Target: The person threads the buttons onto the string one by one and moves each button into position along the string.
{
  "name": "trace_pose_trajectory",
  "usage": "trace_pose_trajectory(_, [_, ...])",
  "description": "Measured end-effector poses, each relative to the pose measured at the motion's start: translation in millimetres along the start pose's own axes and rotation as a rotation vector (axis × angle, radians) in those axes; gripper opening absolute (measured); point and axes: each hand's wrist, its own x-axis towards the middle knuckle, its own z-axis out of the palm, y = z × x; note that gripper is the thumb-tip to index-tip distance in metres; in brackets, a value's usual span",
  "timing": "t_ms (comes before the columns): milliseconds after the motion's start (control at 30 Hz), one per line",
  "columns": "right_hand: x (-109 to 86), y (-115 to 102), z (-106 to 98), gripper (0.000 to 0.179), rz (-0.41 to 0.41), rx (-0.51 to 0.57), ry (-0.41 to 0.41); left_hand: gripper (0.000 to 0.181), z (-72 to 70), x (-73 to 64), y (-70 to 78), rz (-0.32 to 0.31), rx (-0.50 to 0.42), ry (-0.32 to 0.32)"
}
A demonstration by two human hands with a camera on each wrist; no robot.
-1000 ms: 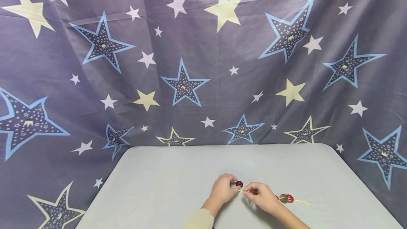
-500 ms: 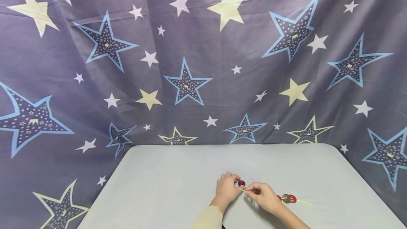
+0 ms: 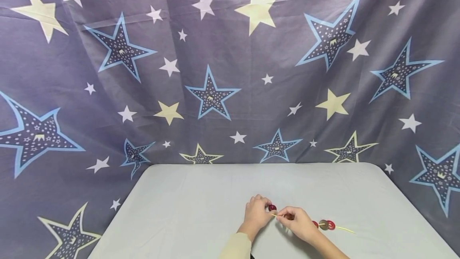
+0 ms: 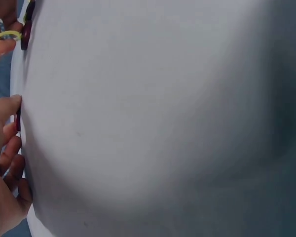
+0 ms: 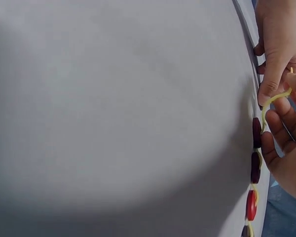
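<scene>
My left hand [image 3: 256, 213] holds a round dark red button [image 3: 272, 208] between thumb and fingers, low against the white tabletop. In the left wrist view only the edge of that button [image 4: 18, 122] shows. Close beside it on the right, my right hand [image 3: 300, 223] pinches a yellow string [image 5: 276, 97] near one end. The short free tip of the string points at the left thumb. Several buttons hang on the string in a row, among them a brown button [image 3: 324, 224] and a red button [image 3: 331, 225]. My right hand hides part of the row.
The white-covered table [image 3: 187, 207] runs back to a grey-purple curtain [image 3: 230, 51] printed with stars. The string's tail [image 3: 345, 230] lies on the table beyond the red button, to the right.
The head view has shifted slightly. My hands have come a little closer together, the string's tip now beside the left thumb. Both grips look the same.
</scene>
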Motion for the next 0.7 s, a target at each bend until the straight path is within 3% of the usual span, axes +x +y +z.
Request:
trace_pose_trajectory(200, [0.3,-3,3,0.01,0.004,-0.041,0.021,0.026,-2.8,-1.7,-5.9,0.022,-0.108,0.026])
trace_pose_trajectory(333, [2.1,-5,3,0.013,0.035,0.016,0.024,0.021,-5.0,-2.9,-12.0,0.039,-0.186,0.057])
trace_pose_trajectory(700, [3.9,-7,2,0.019,0.037,0.077,0.011,0.02,-18.3,-6.6,-16.1,0.008,-0.24,0.089])
